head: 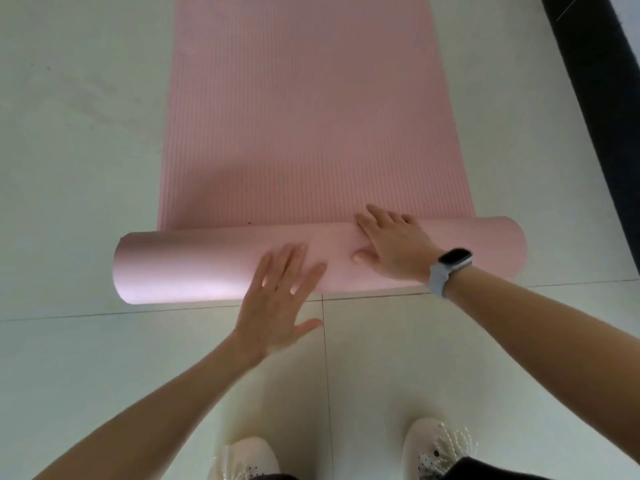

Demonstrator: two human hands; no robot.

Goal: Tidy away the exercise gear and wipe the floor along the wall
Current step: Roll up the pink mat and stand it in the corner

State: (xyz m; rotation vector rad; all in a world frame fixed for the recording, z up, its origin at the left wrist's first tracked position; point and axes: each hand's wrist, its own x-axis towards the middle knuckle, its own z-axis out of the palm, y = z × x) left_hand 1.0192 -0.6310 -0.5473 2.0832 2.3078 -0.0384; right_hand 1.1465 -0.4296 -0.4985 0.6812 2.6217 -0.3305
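1. Mat count: one pink exercise mat (304, 126), ribbed on its flat part, lying on the pale tiled floor (76, 168) and running from the centre of the view up toward 12 o'clock.
2. Its near end is wound into one roll (194, 268), which lies crosswise just below the centre, from 9 o'clock to 3 o'clock.
3. Hands: two, both bare. The left hand (280, 299) is at about 6 o'clock from the roll's middle, fingers straight and spread; its fingertips lie over the roll's near side while the palm is over the floor. It grips nothing. Whether the fingertips actually touch the roll is hard to tell, as the hand is blurred.
4. The right hand (391, 244) lies flat on top of the roll, right of centre, fingers extended over its far edge and the thumb pressing a dent into the foam. It curls round nothing.
5. One watch (450, 268) with a dark face and a pale strap sits on the right wrist.
6. Two pale shoes (249, 459) appear at 6 o'clock, both cut off by the bottom edge.
7. One dark band (595, 81) runs along the 2 o'clock corner; what it is cannot be made out.
8. The mat's far end is cut off by the top edge.
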